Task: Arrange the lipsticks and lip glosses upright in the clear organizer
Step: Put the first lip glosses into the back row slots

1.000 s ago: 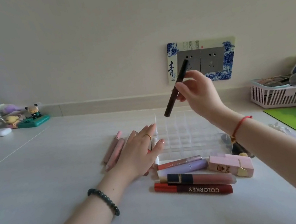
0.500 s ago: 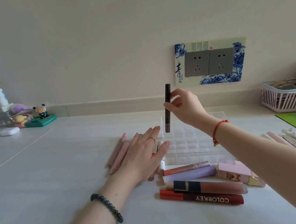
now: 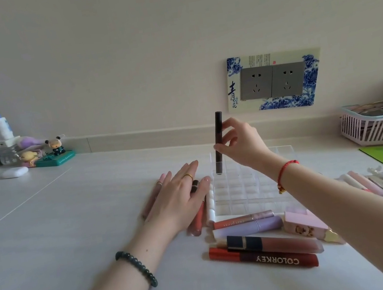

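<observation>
Bearing clear organizer (image 3: 249, 185) — pale tabletop (image 3: 62, 240), beige wall (image 3: 119, 43).

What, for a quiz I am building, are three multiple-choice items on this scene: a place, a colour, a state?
1. Where does the dark tube stand?
A) far-left corner of the clear organizer
B) in the white basket
C) on the green mat
2. What colour is the bracelet on the right wrist?
A) blue
B) red
C) yellow
3. How is the left hand?
A) gripping the COLORKEY tube
B) fisted
C) flat on lying tubes
Key: 1A, upright there, pinched by the right hand; 2B, red cord shows; 3C, straight fingers rest on them.
</observation>
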Available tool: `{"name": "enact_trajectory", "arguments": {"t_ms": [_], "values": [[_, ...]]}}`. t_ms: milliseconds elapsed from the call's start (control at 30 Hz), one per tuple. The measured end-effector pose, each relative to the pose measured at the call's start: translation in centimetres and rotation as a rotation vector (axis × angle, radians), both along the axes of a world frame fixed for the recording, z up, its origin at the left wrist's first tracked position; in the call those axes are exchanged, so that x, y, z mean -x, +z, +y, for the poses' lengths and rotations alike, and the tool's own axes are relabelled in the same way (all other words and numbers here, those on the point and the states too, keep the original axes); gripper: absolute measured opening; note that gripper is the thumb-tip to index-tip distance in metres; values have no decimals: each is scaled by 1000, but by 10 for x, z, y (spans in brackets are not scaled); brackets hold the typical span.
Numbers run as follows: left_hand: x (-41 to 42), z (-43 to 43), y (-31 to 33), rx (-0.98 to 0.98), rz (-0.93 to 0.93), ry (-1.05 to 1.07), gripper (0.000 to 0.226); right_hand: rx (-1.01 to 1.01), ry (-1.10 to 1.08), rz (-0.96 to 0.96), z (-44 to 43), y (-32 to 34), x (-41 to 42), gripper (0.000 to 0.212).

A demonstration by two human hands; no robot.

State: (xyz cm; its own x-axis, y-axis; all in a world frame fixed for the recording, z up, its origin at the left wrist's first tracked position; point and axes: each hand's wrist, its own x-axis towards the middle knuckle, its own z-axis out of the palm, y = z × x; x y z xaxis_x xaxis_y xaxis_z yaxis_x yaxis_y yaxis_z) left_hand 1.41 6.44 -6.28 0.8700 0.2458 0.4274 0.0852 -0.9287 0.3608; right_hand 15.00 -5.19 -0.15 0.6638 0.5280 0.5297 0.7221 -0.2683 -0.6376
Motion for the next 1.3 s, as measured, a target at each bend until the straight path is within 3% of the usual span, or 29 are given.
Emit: {"name": "enact_trajectory", "arguments": {"t_ms": [133, 633, 1067, 1300], "values": [[-2, 4, 0, 66, -66, 12, 58, 25, 2, 11, -1, 0, 0, 32], [12, 34, 14, 182, -162, 321, 46, 79, 9, 23, -8, 0, 5, 39], [17, 59, 10, 287, -121, 444, 35, 46, -28, -27, -25, 5, 14, 46], [19, 63, 9, 334, -66, 422, 33, 46, -18, -124, -69, -6, 35, 39]]}}
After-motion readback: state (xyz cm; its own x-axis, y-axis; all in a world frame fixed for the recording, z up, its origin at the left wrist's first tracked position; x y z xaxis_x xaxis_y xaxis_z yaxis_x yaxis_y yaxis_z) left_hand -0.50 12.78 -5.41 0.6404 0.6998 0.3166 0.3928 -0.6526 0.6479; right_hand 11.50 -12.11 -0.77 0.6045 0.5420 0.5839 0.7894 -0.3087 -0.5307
